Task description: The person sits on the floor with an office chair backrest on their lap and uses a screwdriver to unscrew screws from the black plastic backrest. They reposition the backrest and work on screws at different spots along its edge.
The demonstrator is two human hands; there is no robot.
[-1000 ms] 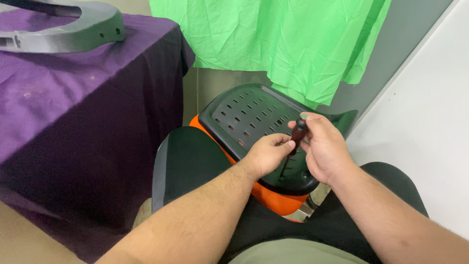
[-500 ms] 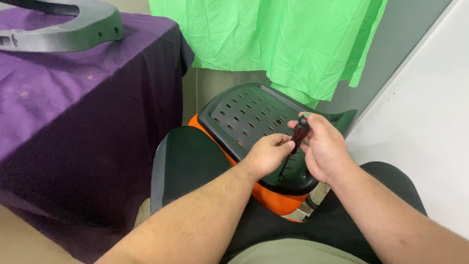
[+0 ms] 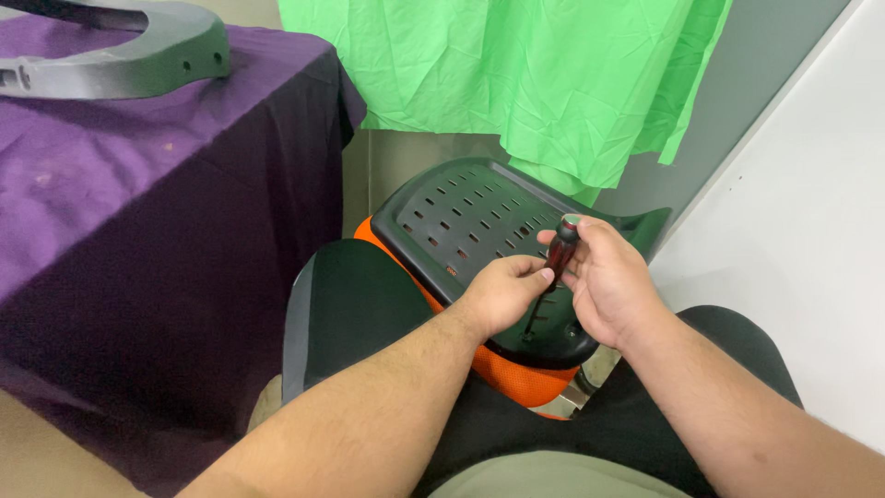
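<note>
Head view is looking down at two bare hands working over a black plastic seat shell (image 3: 461, 221) with rows of small slots. This shell is lying on an orange mesh cushion (image 3: 516, 373), just in front of the person's lap. The right hand (image 3: 608, 286) is wrapping its fingers (image 3: 576, 247) tight around the dark red handle of a screwdriver (image 3: 556, 260), which is standing nearly upright, leaning a little to the right at the top. Its thin metal shaft is running down to the near edge of the shell, where the tip seems to be touching the plastic. The left hand (image 3: 502, 293) is sitting just beside the tool, its fingers curled together against the lower handle and shaft. To the left a desk (image 3: 138, 175) is standing under a purple cloth, carrying a grey curved plastic part (image 3: 129, 55) at its far corner. A green cloth (image 3: 516, 74) is hanging behind the shell, and a white wall (image 3: 811, 240) is rising on the right.
</note>
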